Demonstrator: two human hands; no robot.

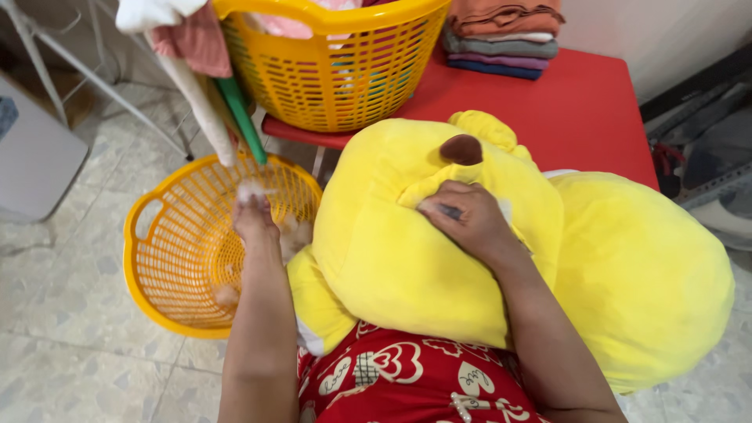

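A big yellow plush toy [439, 243] with a brown spot lies across my lap. My right hand [468, 222] presses on its upper side, fingers curled at a fold near a small dark opening. My left hand [254, 215] reaches out over the round yellow basket on the floor [157, 258], holding a small tuft of white stuffing [251, 190] at its fingertips. Bits of white fluff lie inside that basket.
A second yellow basket [337, 70] full of clothes stands on a red table [580, 110], next to a stack of folded clothes [501, 35]. Cloths hang from a rack at the upper left. A white box [31, 157] stands on the tiled floor at the left.
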